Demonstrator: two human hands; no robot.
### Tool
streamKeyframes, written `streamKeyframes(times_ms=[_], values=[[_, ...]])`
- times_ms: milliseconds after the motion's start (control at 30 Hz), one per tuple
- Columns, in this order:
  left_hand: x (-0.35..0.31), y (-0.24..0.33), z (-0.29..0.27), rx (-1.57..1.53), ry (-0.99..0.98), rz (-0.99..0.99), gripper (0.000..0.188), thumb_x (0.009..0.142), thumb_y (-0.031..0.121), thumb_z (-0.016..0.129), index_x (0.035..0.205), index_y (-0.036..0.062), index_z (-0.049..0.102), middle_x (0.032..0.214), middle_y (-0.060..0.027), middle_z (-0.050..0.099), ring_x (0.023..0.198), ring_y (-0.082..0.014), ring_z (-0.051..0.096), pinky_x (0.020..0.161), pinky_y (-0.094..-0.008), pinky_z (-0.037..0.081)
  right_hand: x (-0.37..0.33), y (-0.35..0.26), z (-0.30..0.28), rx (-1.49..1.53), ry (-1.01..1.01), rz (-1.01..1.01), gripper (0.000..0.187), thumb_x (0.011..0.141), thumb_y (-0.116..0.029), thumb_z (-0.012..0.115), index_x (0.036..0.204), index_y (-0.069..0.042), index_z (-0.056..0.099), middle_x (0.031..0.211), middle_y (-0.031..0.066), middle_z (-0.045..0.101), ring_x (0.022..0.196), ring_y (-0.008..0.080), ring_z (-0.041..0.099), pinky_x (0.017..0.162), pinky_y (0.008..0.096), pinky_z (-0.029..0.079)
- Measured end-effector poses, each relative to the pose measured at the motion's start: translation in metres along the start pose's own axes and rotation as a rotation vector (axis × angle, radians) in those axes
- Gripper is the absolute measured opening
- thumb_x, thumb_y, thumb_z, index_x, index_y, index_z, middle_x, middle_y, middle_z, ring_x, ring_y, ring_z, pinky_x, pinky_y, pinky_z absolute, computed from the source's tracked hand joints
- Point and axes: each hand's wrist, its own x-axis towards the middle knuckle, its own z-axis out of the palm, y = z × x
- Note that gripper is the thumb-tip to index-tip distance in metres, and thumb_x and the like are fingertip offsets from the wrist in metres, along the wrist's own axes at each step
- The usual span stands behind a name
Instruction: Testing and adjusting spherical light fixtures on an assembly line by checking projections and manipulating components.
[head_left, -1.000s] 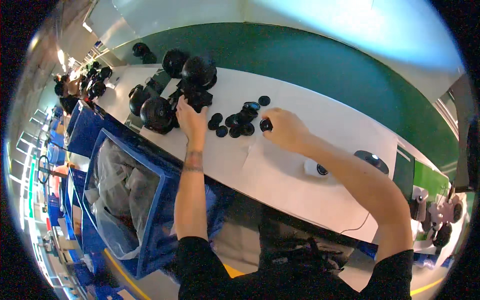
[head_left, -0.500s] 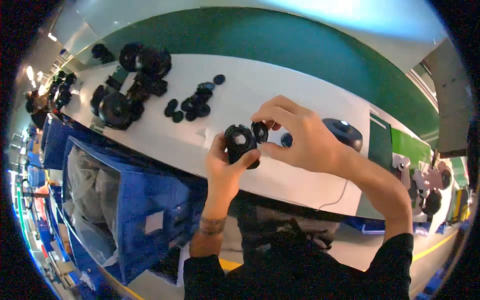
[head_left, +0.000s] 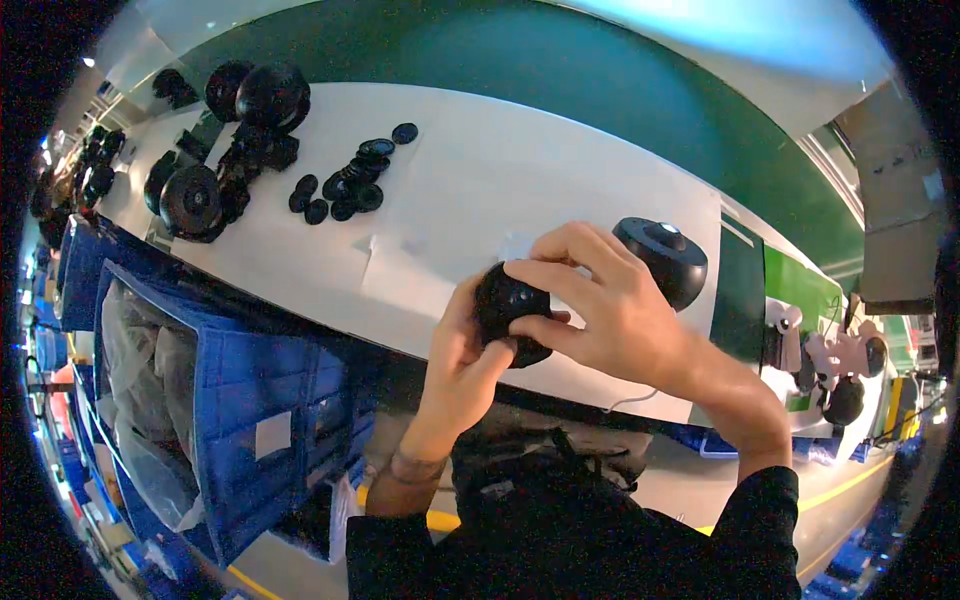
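Observation:
My left hand [head_left: 455,355] is closed around a round black plastic part [head_left: 528,348], held above the front edge of the table. My right hand [head_left: 625,310] bends over it from the right, with fingertips and thumb gripping a black disc [head_left: 513,300] against the part's face. The fingers hide much of both pieces, so how the disc sits on the part cannot be made out. To the right of my hands stands a large black dome-shaped unit [head_left: 660,262] with a shiny top. A cluster of small black discs [head_left: 350,190] lies on the table to the left.
The white tabletop [head_left: 440,215] has larger black round parts [head_left: 190,200] heaped at its left. Below its front edge stands a blue bin [head_left: 250,360] with plastic-wrapped contents. At the right are a green mat [head_left: 785,280] and pale fixtures [head_left: 835,350]. A thin cable [head_left: 632,401] hangs at the front edge.
My right hand has brought the black disc onto the face of the part in my left hand. Both hands now sit lower in view, and the view itself has shifted.

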Motion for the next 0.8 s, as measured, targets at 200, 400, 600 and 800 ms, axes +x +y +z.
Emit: streamKeyframes(times_ms=[200, 400, 600, 800], values=[[-0.001, 0.001, 0.005, -0.248, 0.094, -0.067, 0.061, 0.080, -0.007, 0.042, 0.141, -0.0044, 0.033, 0.128, -0.0172, 0.053, 0.114, -0.0250, 0.060, 0.101, -0.0375, 0.047, -0.001, 0.004, -0.002, -0.067, 0.002, -0.072, 0.048, 0.062, -0.018, 0.084, 0.104, -0.006, 0.066, 0.094, 0.0086, 0.057, 0.083, 0.0266, 0.059, 0.073, 0.0373, 0.049], [-0.002, 0.010, 0.006, -0.183, -0.005, -0.038, 0.053, 0.086, -0.003, 0.040, 0.139, -0.0061, 0.036, 0.127, -0.0172, 0.054, 0.116, -0.0254, 0.059, 0.102, -0.0382, 0.045, -0.002, 0.000, -0.001, -0.107, 0.046, -0.044, 0.047, 0.060, -0.016, 0.086, 0.101, -0.005, 0.065, 0.091, 0.0094, 0.057, 0.079, 0.0266, 0.058, 0.069, 0.0364, 0.049], [-0.001, 0.013, 0.013, -0.130, 0.085, -0.107, 0.052, 0.084, 0.006, 0.041, 0.135, -0.0045, 0.043, 0.124, -0.0148, 0.056, 0.117, -0.0235, 0.055, 0.102, -0.0370, 0.044, -0.005, 0.003, 0.003, -0.119, 0.077, -0.043, 0.048, 0.061, -0.015, 0.086, 0.101, -0.003, 0.063, 0.091, 0.0105, 0.058, 0.078, 0.0283, 0.059, 0.069, 0.0367, 0.050], [0.002, 0.011, 0.008, -0.388, 0.022, -0.183, 0.046, 0.091, 0.009, 0.038, 0.135, -0.0039, 0.043, 0.127, -0.0170, 0.055, 0.119, -0.0286, 0.055, 0.102, -0.0422, 0.046, -0.003, -0.004, -0.004, 0.041, 0.080, -0.020, 0.047, 0.064, -0.007, 0.081, 0.107, -0.004, 0.063, 0.096, 0.0110, 0.060, 0.087, 0.0288, 0.061, 0.073, 0.0363, 0.051]])
